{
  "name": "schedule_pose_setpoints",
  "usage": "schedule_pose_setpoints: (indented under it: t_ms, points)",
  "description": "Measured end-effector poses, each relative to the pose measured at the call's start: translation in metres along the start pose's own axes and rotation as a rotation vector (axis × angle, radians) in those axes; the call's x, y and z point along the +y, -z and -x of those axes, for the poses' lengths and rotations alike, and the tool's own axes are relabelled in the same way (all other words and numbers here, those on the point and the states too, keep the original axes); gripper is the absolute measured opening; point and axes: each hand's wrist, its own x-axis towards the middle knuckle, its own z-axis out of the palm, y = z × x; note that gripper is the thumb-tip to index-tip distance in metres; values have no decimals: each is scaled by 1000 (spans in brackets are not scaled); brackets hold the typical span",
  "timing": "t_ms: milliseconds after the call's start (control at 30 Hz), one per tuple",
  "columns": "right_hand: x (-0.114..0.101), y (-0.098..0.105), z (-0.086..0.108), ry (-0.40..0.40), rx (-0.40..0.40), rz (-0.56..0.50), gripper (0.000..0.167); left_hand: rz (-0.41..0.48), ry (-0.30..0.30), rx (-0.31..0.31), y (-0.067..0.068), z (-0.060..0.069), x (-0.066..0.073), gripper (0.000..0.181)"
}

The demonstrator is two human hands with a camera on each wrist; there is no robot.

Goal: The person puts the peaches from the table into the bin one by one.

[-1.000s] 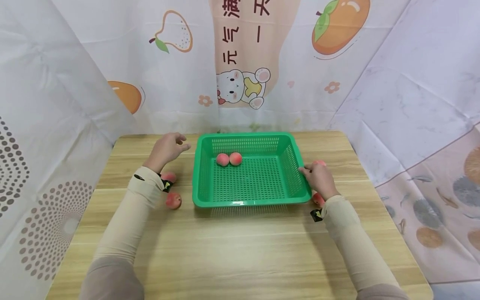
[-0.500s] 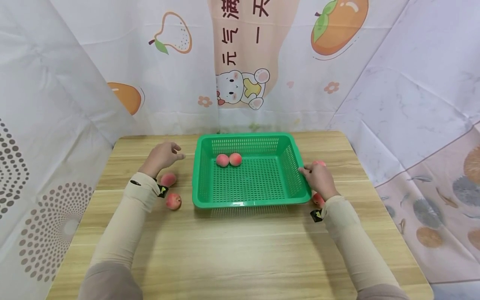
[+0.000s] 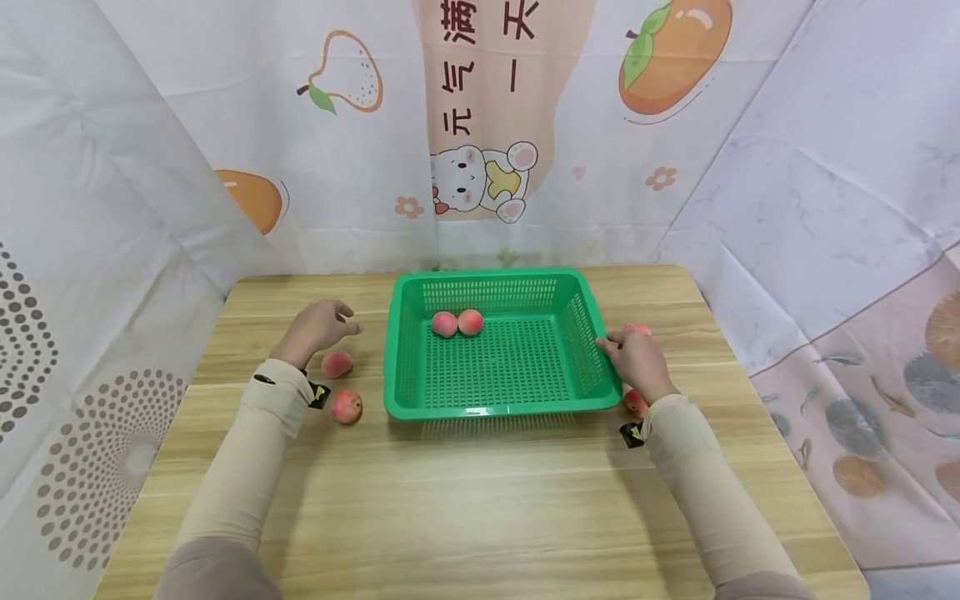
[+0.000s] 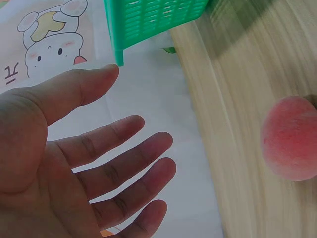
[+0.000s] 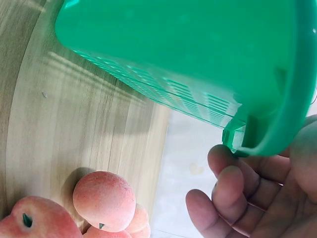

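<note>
A green plastic basket (image 3: 502, 409) with slotted walls stands toward the back of the table. Inside, near its back left corner, lie a pink peach (image 3: 444, 324) and a redder peach (image 3: 470, 322) side by side. My right hand (image 3: 637, 363) grips the basket's right rim, fingers curled under it in the right wrist view. To the left of the basket, my left hand (image 3: 315, 326) hovers with spread, relaxed fingers and holds nothing. Nearest to it on the table is a peach (image 3: 337, 363), and another peach (image 3: 347, 407) sits closer to the front.
Several peaches lie right of the basket, partly hidden by my right hand in the head view; one peach (image 5: 104, 201) shows in the right wrist view. The wooden table (image 3: 480, 500) extends toward me. A printed curtain (image 3: 337, 167) hangs behind its back edge.
My left hand has drawn back from the basket's left side, leftward and toward me, uncovering more of the nearby peach. The right hand keeps its hold on the rim, and the basket stays put.
</note>
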Motion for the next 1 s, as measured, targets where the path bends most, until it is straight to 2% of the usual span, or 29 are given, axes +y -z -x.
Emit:
schedule_pose_setpoints:
  t_ms: [200,667,1000]
  points:
    - [0,-1,0,-3,-2,13,43,8,17,-18,-4,-1,-8,53]
    - [0,-1,0,-4,-2,18,44,-3,49,-42,-8,6,-22,56]
    - [1,-1,0,-5,1,9,43,-68,47,-48,-16,10,-35,57]
